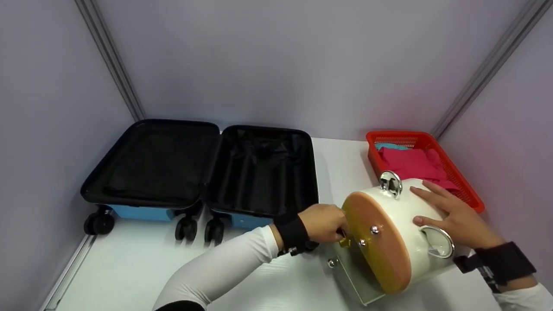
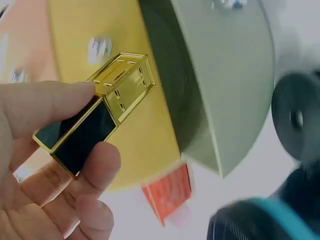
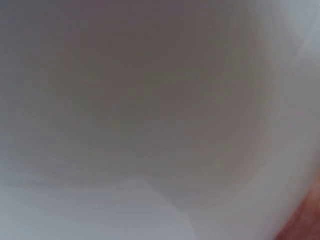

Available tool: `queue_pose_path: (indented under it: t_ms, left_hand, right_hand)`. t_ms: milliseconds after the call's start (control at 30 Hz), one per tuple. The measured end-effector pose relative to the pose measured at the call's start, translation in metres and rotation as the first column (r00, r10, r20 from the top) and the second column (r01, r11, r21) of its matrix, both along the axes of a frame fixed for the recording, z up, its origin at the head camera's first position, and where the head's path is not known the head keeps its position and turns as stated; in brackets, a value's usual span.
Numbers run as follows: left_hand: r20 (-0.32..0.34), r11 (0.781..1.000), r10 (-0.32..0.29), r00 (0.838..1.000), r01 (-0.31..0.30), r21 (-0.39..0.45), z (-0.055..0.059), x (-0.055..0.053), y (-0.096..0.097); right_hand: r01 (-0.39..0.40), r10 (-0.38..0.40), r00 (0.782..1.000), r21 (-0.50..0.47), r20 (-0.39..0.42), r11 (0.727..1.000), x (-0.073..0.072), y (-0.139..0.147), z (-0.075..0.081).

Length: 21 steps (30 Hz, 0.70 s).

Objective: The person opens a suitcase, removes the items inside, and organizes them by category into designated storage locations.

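Observation:
My left hand [image 1: 322, 222] pinches a square-sided, black-and-gold lipstick tube [image 2: 102, 112] between thumb and fingers. The tube is in front of the round face of a cream drum-shaped storage box [image 1: 414, 216]. That face has orange and yellow panels [image 1: 384, 246] with small silver ball knobs. At its lower left a pale green section [image 1: 360, 280] stands out, with a dark gap beside it. My right hand [image 1: 460, 220] rests spread over the drum's side, close to a chrome ring handle [image 1: 451, 248]. A pale, blurred surface fills the right wrist view.
An open blue suitcase with black lining [image 1: 263, 172] lies to the left, its wheels [image 1: 185, 229] toward me. Behind the drum, a red basket [image 1: 466, 190] contains folded pink cloth [image 1: 410, 162] and a blue cloth [image 1: 391, 146]. Grey panels wall the white table [image 1: 142, 259].

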<state>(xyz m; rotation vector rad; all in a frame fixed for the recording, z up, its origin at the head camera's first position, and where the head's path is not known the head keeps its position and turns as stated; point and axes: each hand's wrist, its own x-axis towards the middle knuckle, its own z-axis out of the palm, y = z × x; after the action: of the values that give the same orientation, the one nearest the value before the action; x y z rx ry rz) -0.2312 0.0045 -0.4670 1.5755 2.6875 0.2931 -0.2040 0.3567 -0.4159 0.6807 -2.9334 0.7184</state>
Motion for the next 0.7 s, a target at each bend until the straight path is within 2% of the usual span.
queue_pose_path:
  t_ms: [133, 233, 367, 533, 600, 700]
  left_hand:
    - [-0.018, 0.998, -0.057, 0.998, 0.057, -0.035, -0.017, 0.008, 0.015]
    - [0.018, 0.995, -0.075, 0.997, 0.076, -0.065, -0.026, 0.013, 0.024]
    - [0.099, 0.991, -0.081, 0.992, 0.091, -0.103, -0.033, 0.018, 0.034]
    - [0.113, 0.982, -0.115, 0.987, 0.130, -0.136, -0.045, 0.020, 0.042]
    - [0.147, 0.981, -0.113, 0.983, 0.134, -0.143, -0.049, 0.019, 0.044]
    - [0.241, 0.983, -0.076, 0.968, 0.113, -0.146, -0.054, 0.015, 0.045]
  right_hand:
    - [0.001, -0.001, 1.000, -0.003, 0.013, 1.000, 0.000, 0.000, 0.001]
    - [0.005, -0.005, 1.000, -0.007, 0.023, 1.000, 0.000, 0.001, 0.002]
    - [0.007, -0.007, 1.000, -0.003, 0.022, 1.000, 0.000, 0.001, 0.003]
    - [0.011, -0.011, 1.000, 0.007, 0.020, 1.000, 0.000, 0.001, 0.003]
    - [0.013, -0.013, 1.000, 0.005, 0.026, 1.000, 0.000, 0.001, 0.003]
    - [0.014, -0.014, 0.999, 0.006, 0.032, 1.000, 0.000, 0.001, 0.002]
